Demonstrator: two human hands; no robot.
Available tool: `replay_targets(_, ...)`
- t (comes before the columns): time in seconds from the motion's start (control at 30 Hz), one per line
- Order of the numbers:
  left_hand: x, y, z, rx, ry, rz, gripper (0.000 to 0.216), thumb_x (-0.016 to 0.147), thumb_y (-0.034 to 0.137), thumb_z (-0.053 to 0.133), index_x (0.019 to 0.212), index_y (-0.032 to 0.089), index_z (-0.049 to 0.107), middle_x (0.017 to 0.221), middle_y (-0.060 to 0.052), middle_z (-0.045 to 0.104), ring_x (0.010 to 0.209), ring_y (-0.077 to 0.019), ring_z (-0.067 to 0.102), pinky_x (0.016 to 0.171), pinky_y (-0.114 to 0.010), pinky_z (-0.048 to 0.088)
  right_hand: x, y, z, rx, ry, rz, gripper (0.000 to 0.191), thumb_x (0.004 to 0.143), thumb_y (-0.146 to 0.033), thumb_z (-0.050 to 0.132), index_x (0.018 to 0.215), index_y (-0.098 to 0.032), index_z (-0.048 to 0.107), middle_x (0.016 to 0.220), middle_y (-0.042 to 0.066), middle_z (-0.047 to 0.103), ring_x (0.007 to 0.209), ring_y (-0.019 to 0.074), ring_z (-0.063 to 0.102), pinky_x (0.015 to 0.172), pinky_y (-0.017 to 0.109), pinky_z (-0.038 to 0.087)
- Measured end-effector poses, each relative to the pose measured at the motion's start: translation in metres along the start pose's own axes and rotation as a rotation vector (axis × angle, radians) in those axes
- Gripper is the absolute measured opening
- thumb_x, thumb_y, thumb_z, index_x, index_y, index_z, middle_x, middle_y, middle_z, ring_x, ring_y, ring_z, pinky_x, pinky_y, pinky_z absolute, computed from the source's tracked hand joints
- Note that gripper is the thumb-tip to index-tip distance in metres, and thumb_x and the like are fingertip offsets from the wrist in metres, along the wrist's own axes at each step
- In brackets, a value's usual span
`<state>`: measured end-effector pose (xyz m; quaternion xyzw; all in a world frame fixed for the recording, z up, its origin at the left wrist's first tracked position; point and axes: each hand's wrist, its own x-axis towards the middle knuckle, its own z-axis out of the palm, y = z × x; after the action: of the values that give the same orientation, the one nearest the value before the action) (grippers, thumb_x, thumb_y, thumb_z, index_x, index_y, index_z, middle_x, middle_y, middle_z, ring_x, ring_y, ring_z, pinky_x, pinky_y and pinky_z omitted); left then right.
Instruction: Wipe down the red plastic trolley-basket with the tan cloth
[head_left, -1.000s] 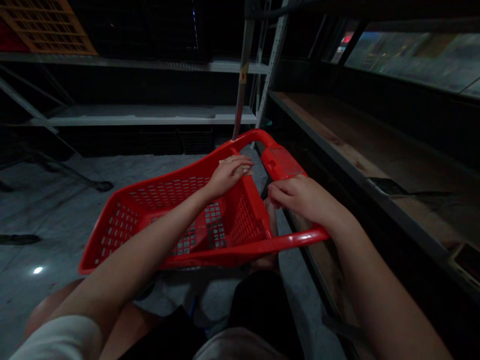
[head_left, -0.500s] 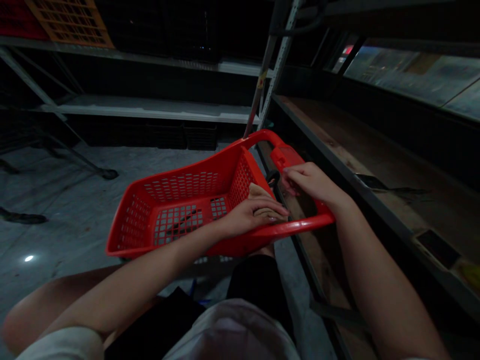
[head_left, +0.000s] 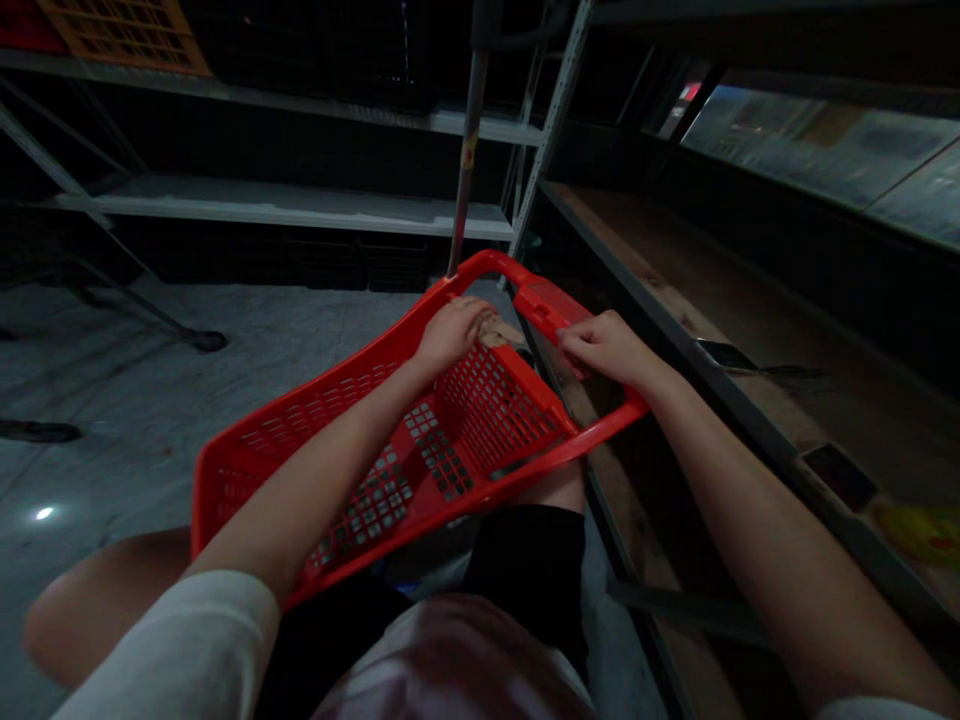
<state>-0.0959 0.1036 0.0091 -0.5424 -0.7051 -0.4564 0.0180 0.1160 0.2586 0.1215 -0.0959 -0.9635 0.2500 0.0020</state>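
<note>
A red plastic shopping basket (head_left: pixel 405 440) with perforated walls stands tilted in front of my legs. My left hand (head_left: pixel 452 330) is closed on a tan cloth (head_left: pixel 498 330), pressing it against the top edge of the basket's inner end panel (head_left: pixel 502 405), at the far corner. On the right, my right hand (head_left: pixel 604 345) is closed around the basket's red handle (head_left: pixel 559 305). A metal pole (head_left: pixel 465 175) rises at the basket's far corner. Nothing lies in the visible part of the basket, though my left forearm covers some of it.
White metal shelving (head_left: pixel 315 205) runs along the back, with an orange crate (head_left: pixel 127 35) on top and dark crates (head_left: pixel 394 265) underneath. A wooden ledge (head_left: pixel 652 240) on the right holds a phone-like object (head_left: pixel 836 475) and a yellow item (head_left: pixel 919 530). A caster wheel (head_left: pixel 208 341) rests on the floor.
My left hand has slid with the cloth from the near end of the panel's edge to its far end. The basket has tilted and turned slightly; the pole shifted left.
</note>
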Motion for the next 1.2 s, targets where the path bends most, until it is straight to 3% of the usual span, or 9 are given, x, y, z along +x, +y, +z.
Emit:
replay_targets(0.1,-0.015,-0.028,-0.006,0.008,0.169,-0.101,0.037,0.094,0.004,0.047,0.124,0.012,0.068,0.133,-0.013,0.07,0.128,-0.0254,0.061,0.119,-0.046,0.045,0.004,-0.001,0.003,-0.101,-0.009,-0.035,0.049,0.095,-0.041,0.043,0.053,-0.021,0.059,0.049,0.0,0.063,0.051,0.0141,0.06,0.066,0.027,0.045)
replay_targets(0.23,-0.068,-0.025,0.047,-0.094,0.333,-0.236,0.06,0.095,0.005,0.039,0.153,0.016,0.047,0.159,-0.015,0.052,0.149,-0.0255,0.048,0.128,-0.051,0.037,0.009,-0.009,0.016,-0.023,-0.008,0.035,0.05,0.103,-0.044,0.036,0.07,-0.02,0.064,0.066,0.002,0.073,0.055,0.0146,0.066,0.068,0.027,0.048)
replay_targets(0.3,-0.095,-0.011,0.081,-0.195,0.309,-0.252,0.073,0.091,0.002,0.037,0.162,0.02,0.036,0.166,-0.015,0.042,0.155,-0.0256,0.04,0.13,-0.052,0.034,0.013,-0.02,0.025,-0.021,0.005,0.04,0.042,0.105,-0.042,0.035,0.089,-0.02,0.067,0.085,0.004,0.079,0.062,0.0158,0.07,0.071,0.027,0.051)
replay_targets(0.4,-0.123,0.014,0.112,-0.226,0.234,-0.136,0.081,0.093,0.001,0.035,0.168,0.027,0.024,0.175,-0.01,0.027,0.164,-0.0224,0.021,0.134,-0.049,0.025,0.028,-0.041,0.034,-0.204,-0.025,-0.02,0.031,0.104,-0.037,0.042,0.115,-0.019,0.064,0.116,0.011,0.078,0.096,0.0222,0.075,0.084,0.03,0.052)
replay_targets(0.57,-0.131,0.022,0.114,-0.205,0.195,0.002,0.084,0.099,0.005,0.033,0.171,0.036,0.003,0.18,-0.002,0.005,0.165,-0.0192,0.002,0.135,-0.05,0.021,0.078,-0.059,0.039,-0.325,-0.17,-0.079,0.033,0.104,-0.027,0.04,0.129,-0.016,0.059,0.126,0.017,0.073,0.112,0.0256,0.071,0.096,0.035,0.052)
replay_targets(0.7,-0.104,-0.008,0.101,-0.213,0.304,-0.053,0.086,0.095,0.0,0.031,0.17,0.038,0.014,0.179,0.0,0.009,0.166,-0.0196,0.008,0.136,-0.051,0.019,0.113,-0.041,0.059,-0.165,-0.019,-0.128,0.049,0.1,-0.027,0.042,0.146,-0.015,0.052,0.153,0.02,0.056,0.143,0.0309,0.053,0.121,0.051,0.038)
replay_targets(0.87,-0.054,-0.039,0.075,-0.229,0.437,-0.299,0.072,0.095,0.004,0.04,0.163,0.028,0.034,0.173,-0.009,0.031,0.159,-0.023,0.033,0.131,-0.046,0.034,0.116,-0.028,0.086,0.086,-0.126,-0.065,0.072,0.102,-0.055,0.042,0.166,-0.028,0.027,0.177,0.008,0.021,0.165,0.0291,0.012,0.133,0.057,0.016)
replay_targets(1.07,-0.042,-0.042,0.062,-0.212,0.594,-0.36,0.038,0.093,0.007,0.052,0.128,0.022,0.059,0.134,-0.011,0.062,0.127,-0.0228,0.062,0.113,-0.043,0.051,0.121,-0.04,0.087,0.231,-0.077,0.07,0.068,0.104,-0.06,0.035,0.164,-0.026,0.036,0.175,0.007,0.025,0.164,0.0252,0.018,0.136,0.049,0.012)
replay_targets(1.2,-0.065,-0.021,0.062,-0.251,0.506,-0.373,0.025,0.089,0.008,0.058,0.111,0.019,0.06,0.118,-0.01,0.065,0.112,-0.023,0.065,0.102,-0.04,0.055,0.124,-0.041,0.088,0.28,-0.053,0.107,0.066,0.105,-0.063,0.03,0.161,-0.03,0.04,0.172,0.006,0.031,0.162,0.0252,0.024,0.135,0.049,0.016)
